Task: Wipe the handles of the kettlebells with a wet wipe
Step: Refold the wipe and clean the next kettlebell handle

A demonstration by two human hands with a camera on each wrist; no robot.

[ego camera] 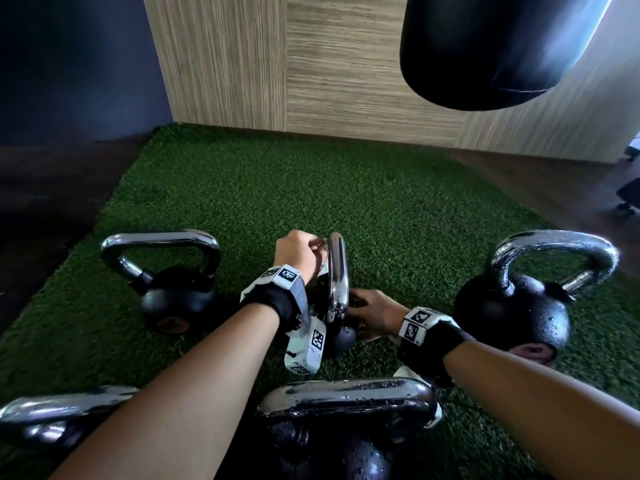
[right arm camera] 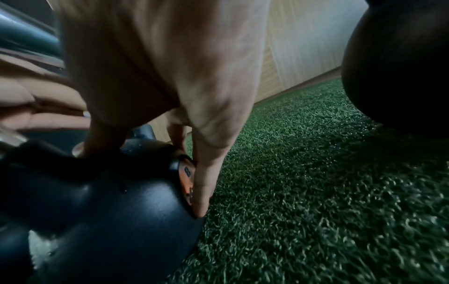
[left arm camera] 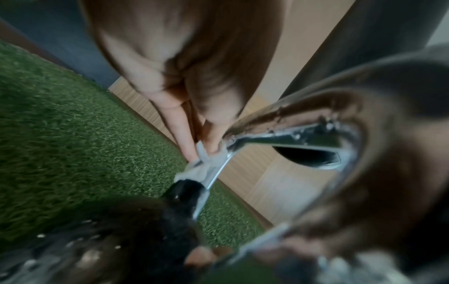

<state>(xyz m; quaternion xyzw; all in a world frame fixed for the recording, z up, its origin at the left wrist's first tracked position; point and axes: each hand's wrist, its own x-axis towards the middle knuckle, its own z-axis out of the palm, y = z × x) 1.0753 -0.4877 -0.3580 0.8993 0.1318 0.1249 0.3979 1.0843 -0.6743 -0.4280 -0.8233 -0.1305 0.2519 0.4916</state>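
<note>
The middle kettlebell (ego camera: 341, 336) stands on the green turf (ego camera: 311, 188), its chrome handle (ego camera: 337, 275) seen edge-on. My left hand (ego camera: 299, 252) pinches a white wet wipe (left arm camera: 206, 161) against the handle's (left arm camera: 279, 138) far leg, just above the black collar. Fingertips (left arm camera: 213, 142) press the wipe onto the metal. My right hand (ego camera: 370, 311) grips the black ball (right arm camera: 109, 201) low down, thumb on top and fingers (right arm camera: 201, 192) down the side over an orange label (right arm camera: 188, 178). Most of the ball is hidden by my wrists in the head view.
Other kettlebells stand around: one at left (ego camera: 173, 282), a wet one at right (ego camera: 519, 306), one close in front (ego camera: 346, 427), and a handle at lower left (ego camera: 52, 417). A black punching bag (ego camera: 491, 46) hangs above right. A wooden wall (ego camera: 277, 64) bounds the turf.
</note>
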